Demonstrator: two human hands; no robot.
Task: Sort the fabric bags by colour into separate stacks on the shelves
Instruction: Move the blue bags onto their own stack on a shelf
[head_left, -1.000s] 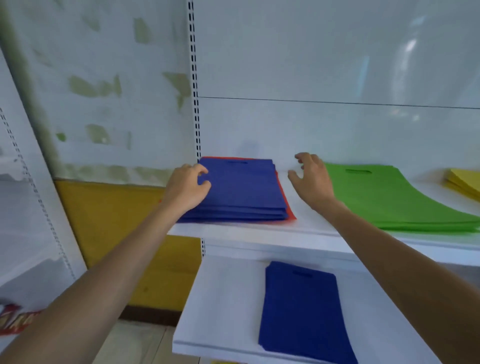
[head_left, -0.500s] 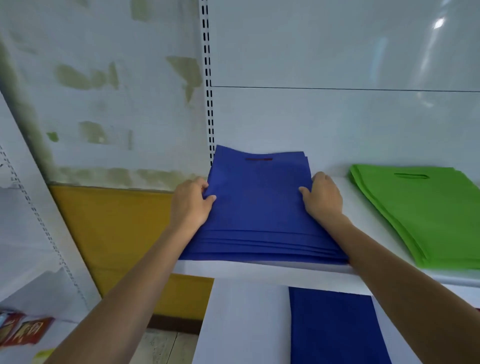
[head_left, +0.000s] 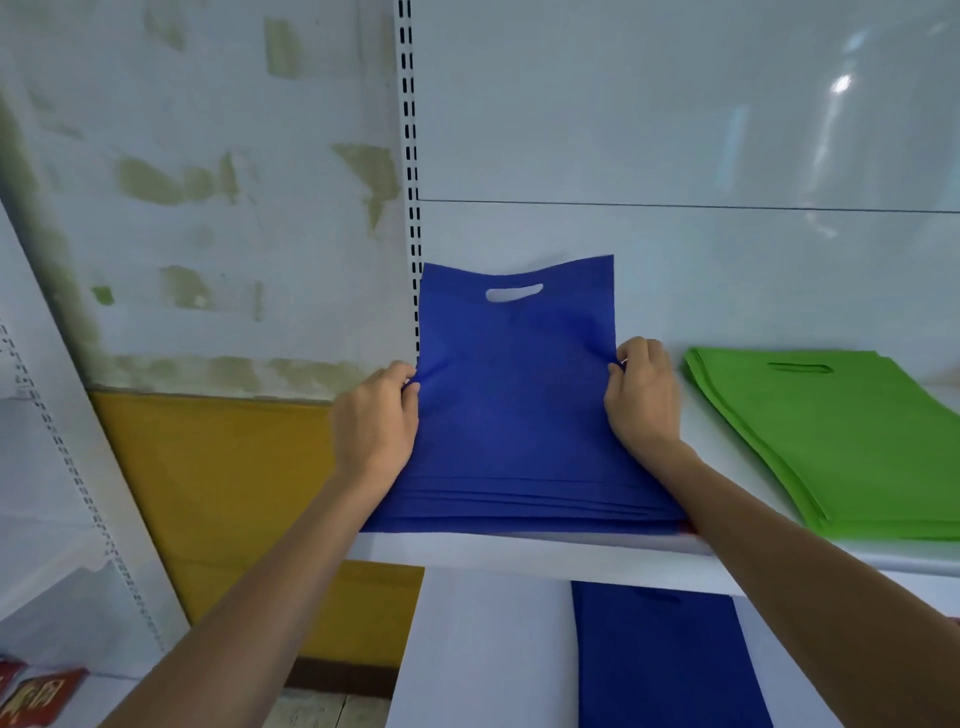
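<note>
A stack of blue fabric bags (head_left: 514, 415) lies on the upper white shelf (head_left: 545, 553). My left hand (head_left: 376, 426) pinches the stack's left edge and my right hand (head_left: 644, 400) pinches its right edge. The far end of the blue bags is tilted up off the shelf, so the handle cutout shows white wall behind it. A sliver of red fabric (head_left: 688, 529) peeks out under the stack's front right corner. A stack of green bags (head_left: 831, 441) lies to the right on the same shelf. Another blue bag (head_left: 665, 660) lies flat on the lower shelf (head_left: 478, 649).
A slotted white shelf upright (head_left: 410, 171) runs up just behind the blue stack's left corner. A yellow board (head_left: 218, 493) leans against the patchy wall on the left. Red packets (head_left: 36, 696) lie at the bottom left.
Both hands moved from beside the blue stack onto its side edges and gripped them. The far end of the blue bags has risen from flat to tilted up. The camera moved closer.
</note>
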